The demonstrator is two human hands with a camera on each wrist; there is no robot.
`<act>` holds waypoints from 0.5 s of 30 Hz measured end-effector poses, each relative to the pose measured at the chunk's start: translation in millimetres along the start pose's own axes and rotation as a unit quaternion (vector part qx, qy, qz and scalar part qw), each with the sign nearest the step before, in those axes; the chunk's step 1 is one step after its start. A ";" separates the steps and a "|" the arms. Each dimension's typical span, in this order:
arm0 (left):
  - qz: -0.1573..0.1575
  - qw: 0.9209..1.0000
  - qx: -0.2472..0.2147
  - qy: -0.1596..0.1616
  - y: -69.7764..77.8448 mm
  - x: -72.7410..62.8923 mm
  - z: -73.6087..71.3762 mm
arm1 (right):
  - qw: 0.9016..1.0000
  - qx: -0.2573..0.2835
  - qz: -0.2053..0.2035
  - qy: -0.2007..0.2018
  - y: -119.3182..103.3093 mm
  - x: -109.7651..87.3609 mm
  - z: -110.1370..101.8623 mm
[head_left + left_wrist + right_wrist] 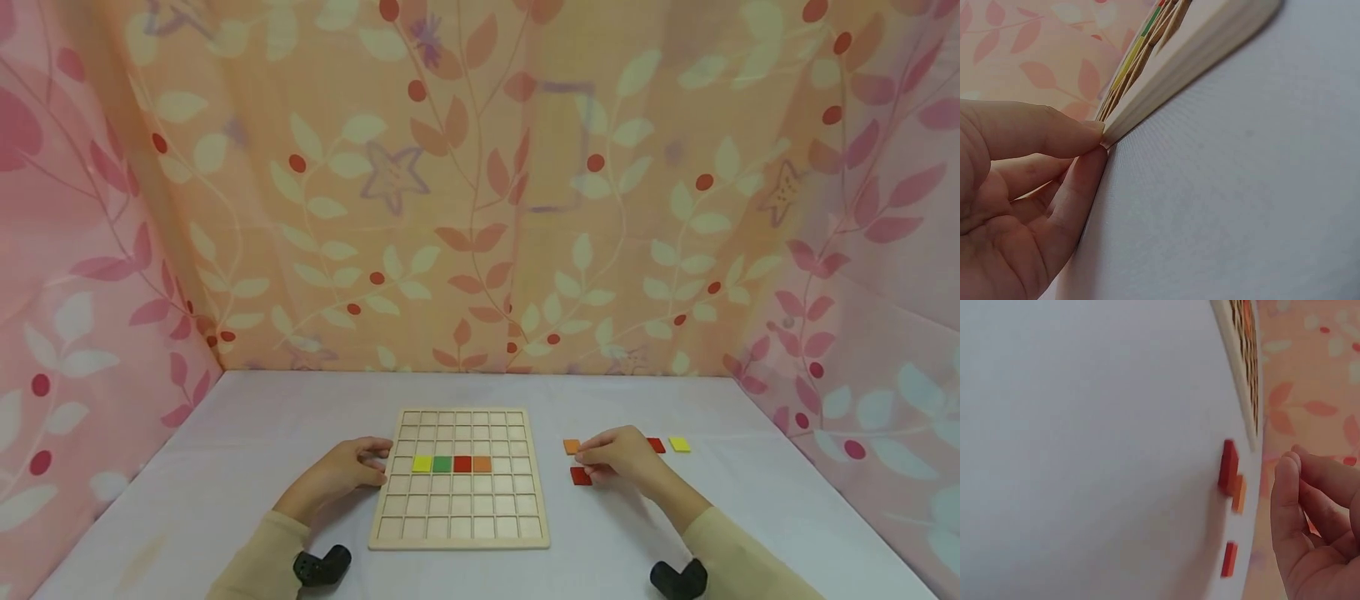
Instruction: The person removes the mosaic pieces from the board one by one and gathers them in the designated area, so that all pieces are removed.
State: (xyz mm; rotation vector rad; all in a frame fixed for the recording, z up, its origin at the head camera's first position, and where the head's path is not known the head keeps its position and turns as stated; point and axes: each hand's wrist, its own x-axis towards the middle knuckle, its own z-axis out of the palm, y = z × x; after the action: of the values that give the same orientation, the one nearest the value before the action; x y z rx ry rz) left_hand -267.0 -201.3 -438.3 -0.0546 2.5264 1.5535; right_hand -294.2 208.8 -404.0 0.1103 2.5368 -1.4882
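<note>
In the head view, my left hand (348, 464) is at the left edge of a pale wooden grid board (463, 548). The left wrist view shows its thumb and a finger (1088, 172) pinching the rim. One grid row carries a yellow tile (422, 464), a green tile (442, 464), a red tile (462, 464) and an orange tile (482, 464). Over the table to the board's right, my right hand (618, 456) has its fingertips bunched, with no tile visible between them. Near these fingertips lie another orange tile (571, 447) and red tile (580, 477).
Beyond the right hand lie one more red tile (656, 446) and a yellow tile (679, 445) on the white-covered table (300, 400). Floral curtains (480, 250) hang round the table's back and sides. A black device (322, 567) is at each wrist.
</note>
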 end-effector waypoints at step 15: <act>0.002 1.000 0.004 0.003 0.8 -0.7 0.4 | 0.997 0.034 -0.037 -0.061 -28.0 5.1 50.9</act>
State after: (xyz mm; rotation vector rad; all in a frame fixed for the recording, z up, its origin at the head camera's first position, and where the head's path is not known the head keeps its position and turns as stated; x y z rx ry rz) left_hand -266.4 -200.7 -437.7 -0.0528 2.5381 1.5474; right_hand -297.1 150.5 -405.3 -0.0632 2.4196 -1.5582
